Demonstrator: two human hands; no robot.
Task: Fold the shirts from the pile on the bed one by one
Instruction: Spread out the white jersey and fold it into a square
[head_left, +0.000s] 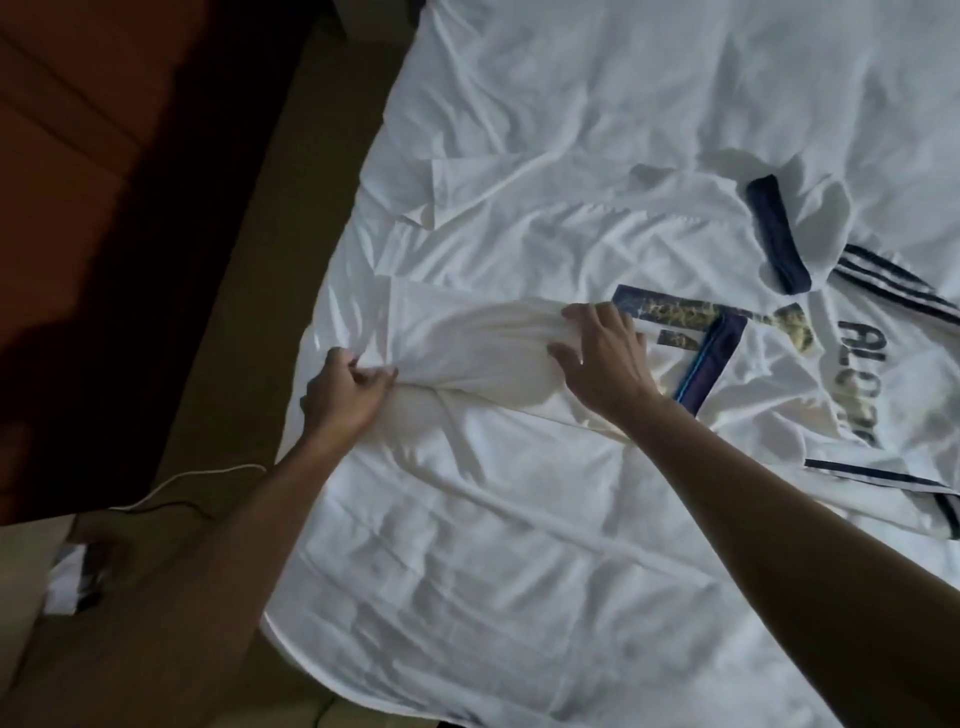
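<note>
A white football shirt (545, 249) with a navy collar, navy shoulder stripes, a large navy number and worn gold lettering lies back-up across the white bed sheet (571, 78). Its collar points to the upper right and its hem lies toward the bed's left edge. My left hand (345, 392) pinches a bunched fold of the shirt's fabric near the hem. My right hand (605, 356) grips the same raised fold farther along, just beside the number. The cloth between both hands is lifted into a ridge.
The bed's left edge (332, 270) runs diagonally, with a dark wooden floor or wall beyond. A thin white cord (192, 480) lies on the floor at the left. A small heap of pale cloth (67, 577) sits at the lower left.
</note>
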